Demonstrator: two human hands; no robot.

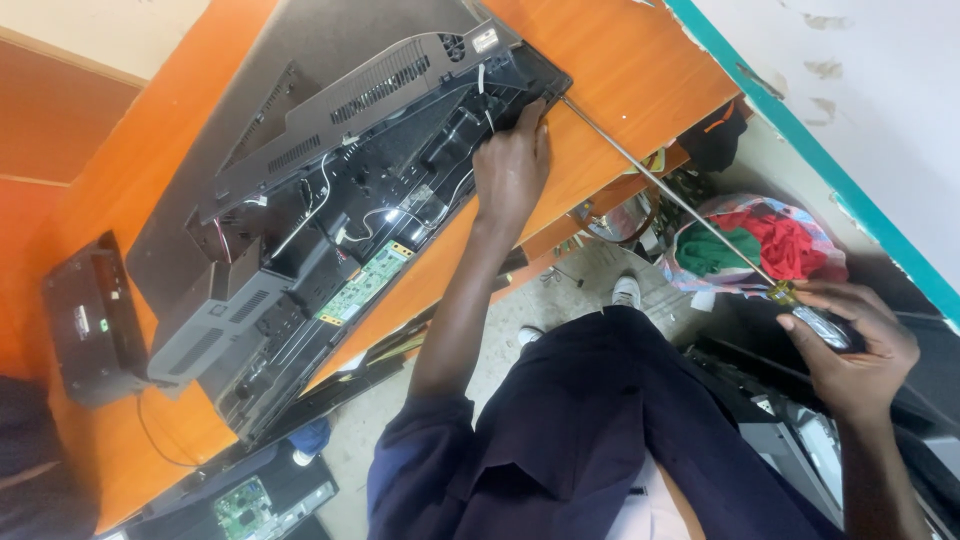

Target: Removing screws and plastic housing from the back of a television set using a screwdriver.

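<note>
An opened flat screen television (330,200) lies back side up on an orange table (620,60), its inner wiring and a green circuit board (362,283) exposed. My left hand (512,165) presses on the set's edge near one corner, fingers resting on the black frame. My right hand (850,345) grips the clear handle of a long screwdriver (665,190), whose thin metal shaft runs across to the corner of the set next to my left hand.
A black box (90,320) with a cable sits on the table beside the set. On the floor below lie a bag of red and green cloth (760,245), another circuit board (250,505) and dark panels.
</note>
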